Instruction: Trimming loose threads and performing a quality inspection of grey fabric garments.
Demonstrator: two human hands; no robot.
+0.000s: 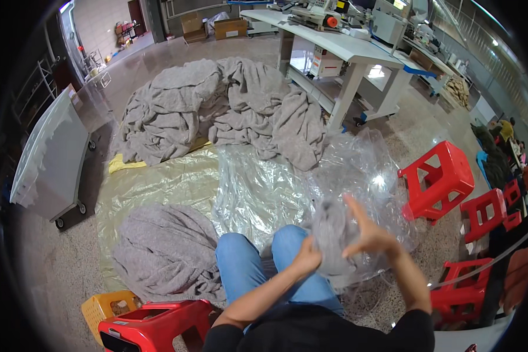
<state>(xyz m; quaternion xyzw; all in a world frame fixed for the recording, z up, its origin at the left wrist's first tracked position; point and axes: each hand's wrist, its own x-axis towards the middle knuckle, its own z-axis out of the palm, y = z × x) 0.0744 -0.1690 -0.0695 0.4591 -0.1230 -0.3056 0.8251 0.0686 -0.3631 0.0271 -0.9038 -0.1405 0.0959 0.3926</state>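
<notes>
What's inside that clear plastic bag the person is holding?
Grey fabric shows through the clear plastic bag, between the left hand and right hand. How it is folded is blurred; its lower part is hidden behind the hands.

Speckled terrazzo floor (58, 264) carries a yellowish clear plastic sheet (158, 185). On the sheet: a large heap of grey fleece cloth (229, 108) at the far end, and a smaller pile of grey cloth (164, 249) at the near left. Red plastic stools (437, 179) stand directly on the floor at right.
</notes>
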